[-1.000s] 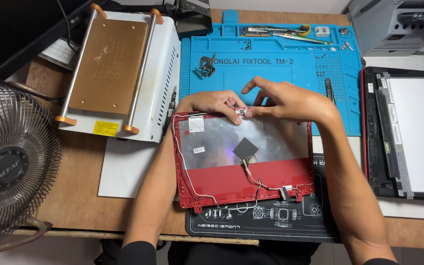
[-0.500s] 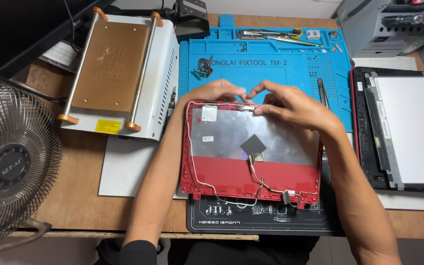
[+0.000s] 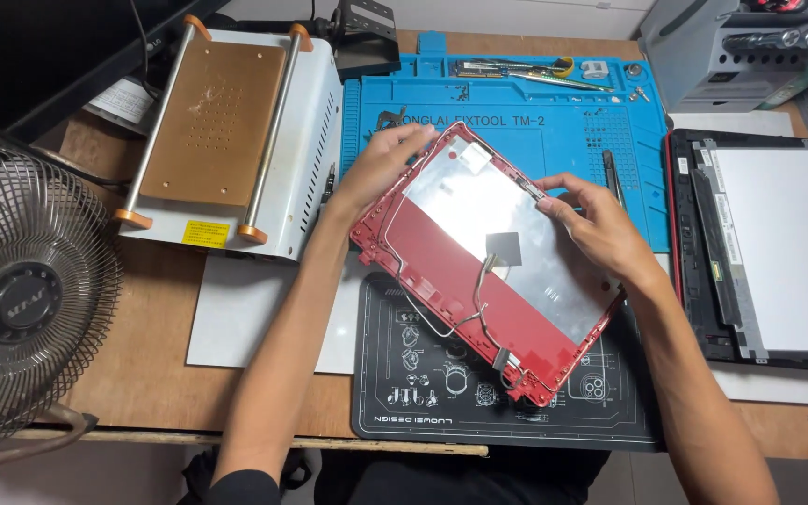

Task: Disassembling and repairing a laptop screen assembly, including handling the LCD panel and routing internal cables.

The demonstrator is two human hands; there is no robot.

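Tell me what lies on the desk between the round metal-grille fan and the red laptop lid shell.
In the head view, between the round metal-grille fan and the red laptop lid shell lie a white sheet, bare wooden desk, and the person's left forearm.

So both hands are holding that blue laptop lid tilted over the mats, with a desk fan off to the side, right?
Not quite: the laptop lid is red, not blue; the blue thing is the work mat behind it. The head view shows this. The left hand and right hand do hold it, and the fan stands aside.
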